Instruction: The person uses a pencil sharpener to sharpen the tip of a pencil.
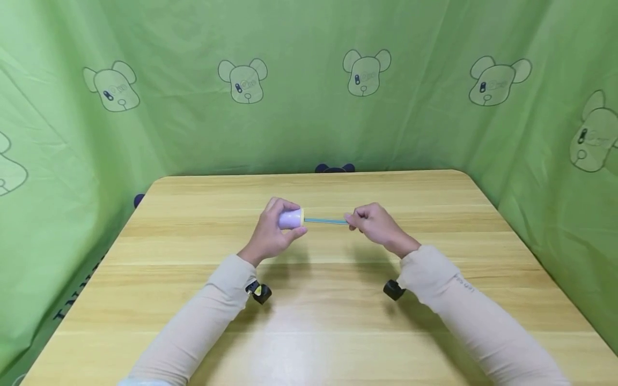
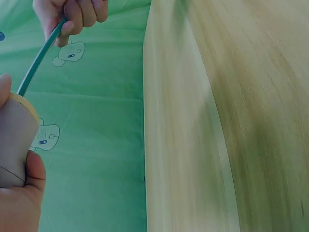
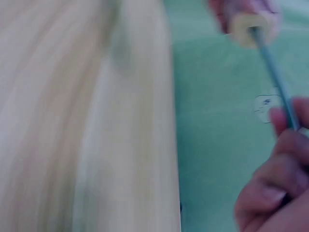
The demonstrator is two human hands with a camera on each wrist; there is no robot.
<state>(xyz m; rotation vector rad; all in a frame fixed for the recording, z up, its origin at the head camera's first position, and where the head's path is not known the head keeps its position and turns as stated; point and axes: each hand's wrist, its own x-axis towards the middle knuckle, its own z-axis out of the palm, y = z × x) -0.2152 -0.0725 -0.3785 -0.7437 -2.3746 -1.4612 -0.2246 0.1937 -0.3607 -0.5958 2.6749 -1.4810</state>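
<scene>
My left hand (image 1: pixel 269 235) grips a small purple pencil sharpener (image 1: pixel 290 219) with a pale yellow rim, held sideways above the table. Out of its end runs a thin teal pencil (image 1: pixel 324 221). The far end of that pencil is pinched by the thumb and fingers of my right hand (image 1: pixel 379 224). In the left wrist view the sharpener's waisted body (image 2: pixel 17 135) sits between thumb and fingers. The right wrist view, somewhat blurred, has the pencil (image 3: pixel 274 72) entering a hole in the yellow end face (image 3: pixel 241 31). The pencil's inner tip is hidden inside.
Beneath both hands lies a light wood-grain table (image 1: pixel 328 321) with rounded far corners. A green curtain (image 1: pixel 299 123) printed with bear heads hangs around its back and sides. Black wrist cameras are strapped below both sleeves, including the left camera (image 1: pixel 262 294) and the right camera (image 1: pixel 393 290).
</scene>
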